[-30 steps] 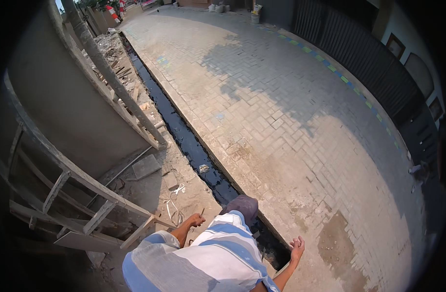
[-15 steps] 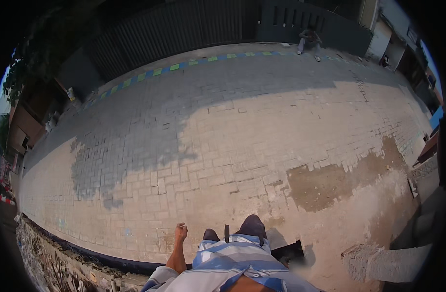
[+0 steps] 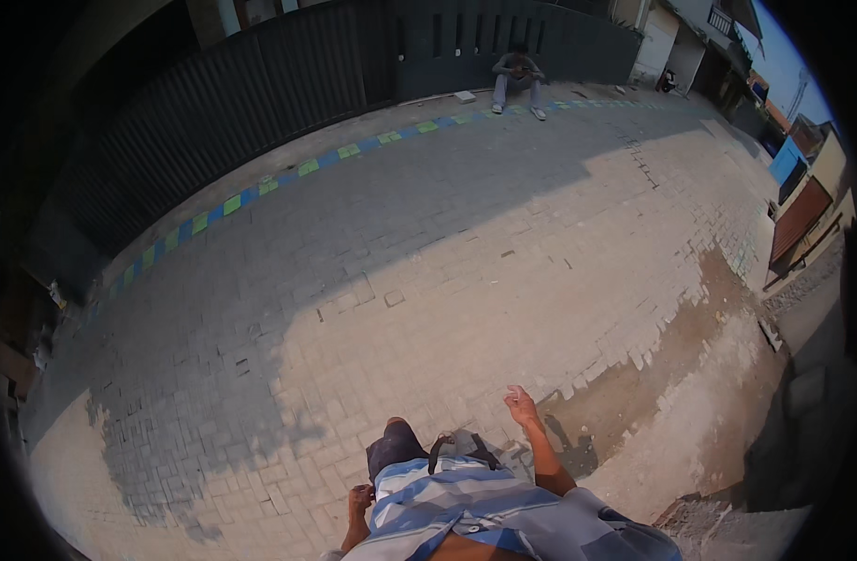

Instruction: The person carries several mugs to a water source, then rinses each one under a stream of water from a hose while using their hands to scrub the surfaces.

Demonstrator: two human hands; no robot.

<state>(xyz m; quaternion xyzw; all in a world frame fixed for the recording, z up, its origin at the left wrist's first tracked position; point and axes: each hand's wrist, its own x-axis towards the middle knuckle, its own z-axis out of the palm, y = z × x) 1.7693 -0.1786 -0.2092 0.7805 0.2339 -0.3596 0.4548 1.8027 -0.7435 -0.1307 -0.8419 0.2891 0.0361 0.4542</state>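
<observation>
Right hand (image 3: 520, 406) at about 5 o'clock of frame, raised off the body, fingers loosely spread and slightly curled, holding nothing, hanging above the grey-and-tan interlocking brick paving (image 3: 466, 271). Left hand (image 3: 360, 499) at about 6 o'clock, low against the blue-and-white striped shirt (image 3: 466, 510), fingers curled inward into a loose fist; cannot tell whether anything sits inside, too small. Dark knee (image 3: 396, 444) just above the shirt, between the two hands, a little toward the left one. Paving directly under and ahead of both hands, filling the centre of frame, half in shadow toward 9 o'clock, sunlit toward 3. Bare sandy patch with missing bricks (image 3: 690, 374) at 4 o'clock, just beyond the right hand. Painted green-and-blue kerb strip (image 3: 288, 176) running from 9 toward 1 o'clock. Dark corrugated metal fence (image 3: 260, 84) behind it, 10 to 12 o'clock. Seated person in dark clothes (image 3: 517, 79) at 12 o'clock by the fence, well apart from both hands. Blue gate and buildings at 2 o'clock, blurred.
</observation>
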